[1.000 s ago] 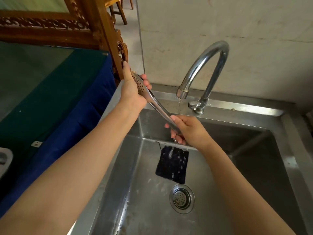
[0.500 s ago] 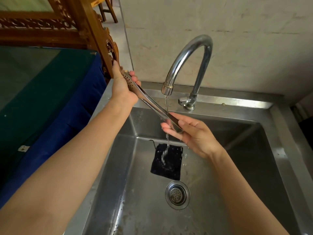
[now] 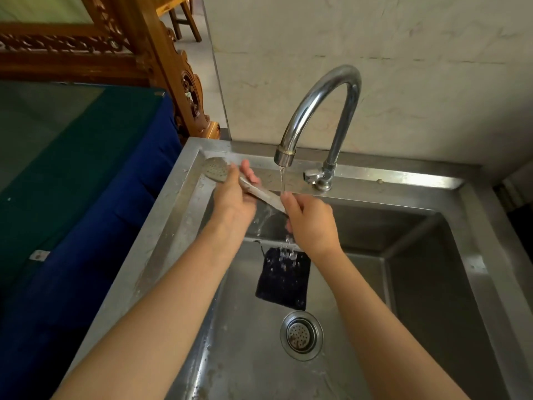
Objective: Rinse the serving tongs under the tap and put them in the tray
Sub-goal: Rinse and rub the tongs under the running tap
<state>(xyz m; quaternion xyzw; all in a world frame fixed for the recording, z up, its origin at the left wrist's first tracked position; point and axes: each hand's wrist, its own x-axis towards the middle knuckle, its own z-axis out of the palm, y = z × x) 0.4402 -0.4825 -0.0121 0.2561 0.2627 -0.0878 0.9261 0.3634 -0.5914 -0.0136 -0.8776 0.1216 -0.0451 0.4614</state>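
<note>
The metal serving tongs (image 3: pixel 264 194) lie slanted over the sink's back left corner, their perforated round head (image 3: pixel 215 169) at the upper left. My left hand (image 3: pixel 234 197) grips them just below the head. My right hand (image 3: pixel 310 219) is curled round the lower handle end, right under the thin stream from the curved chrome tap (image 3: pixel 320 111). Water splashes off the handle and drips down into the steel sink (image 3: pixel 403 284). No tray is in view.
A dark cloth (image 3: pixel 284 280) lies on the sink floor above the round drain strainer (image 3: pixel 301 335). A blue and green covered table (image 3: pixel 72 168) stands to the left, with carved wooden furniture (image 3: pixel 161 62) behind it. A pale wall rises behind the tap.
Both hands have lowered the tongs toward the sink rim. My right hand went from open fingers under the handle to a curled grip, and the stream now hits the handle by my right hand.
</note>
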